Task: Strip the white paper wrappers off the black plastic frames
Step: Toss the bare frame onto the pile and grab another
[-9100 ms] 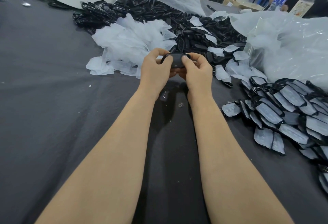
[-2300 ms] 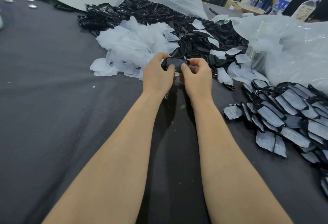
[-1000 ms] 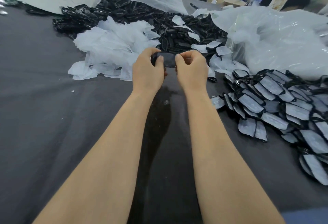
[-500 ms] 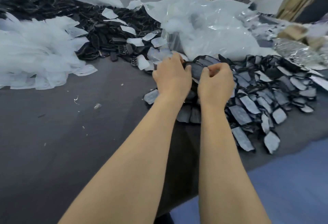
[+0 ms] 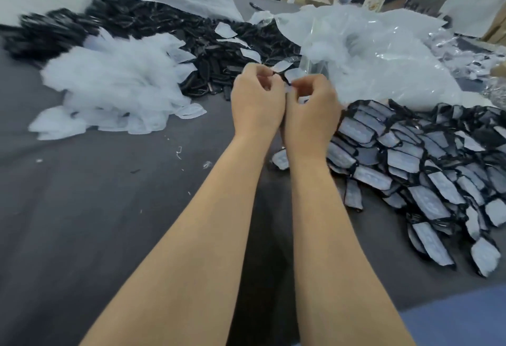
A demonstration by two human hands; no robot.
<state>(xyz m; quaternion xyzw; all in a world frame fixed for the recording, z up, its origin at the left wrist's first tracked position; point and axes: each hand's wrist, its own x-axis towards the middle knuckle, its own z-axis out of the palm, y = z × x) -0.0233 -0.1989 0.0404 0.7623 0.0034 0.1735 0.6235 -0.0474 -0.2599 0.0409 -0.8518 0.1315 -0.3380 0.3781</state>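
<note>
1. Left hand (image 5: pixel 257 102): fingers curled, pinching a black frame (image 5: pixel 279 75) above the counter (image 5: pixel 109 208).
2. Right hand (image 5: pixel 312 111): touching the left, pinching the white wrapper (image 5: pixel 288 89).
3. Wrapped frames (image 5: pixel 410 159): piled right.
4. Loose wrappers (image 5: pixel 117 82): heaped left.

A table (image 5: pixel 383 299) is covered with a dark grey cloth (image 5: pixel 82 222). White paper wrappers (image 5: pixel 115 85) are heaped on its left side, with bare black frames (image 5: pixel 164 22) spread behind them. Wrapped frames (image 5: pixel 424 170) are piled on the right, in front of a crumpled clear plastic bag (image 5: pixel 383 52), and small white scraps (image 5: pixel 179 151) are scattered on the cloth between the heaps.
</note>
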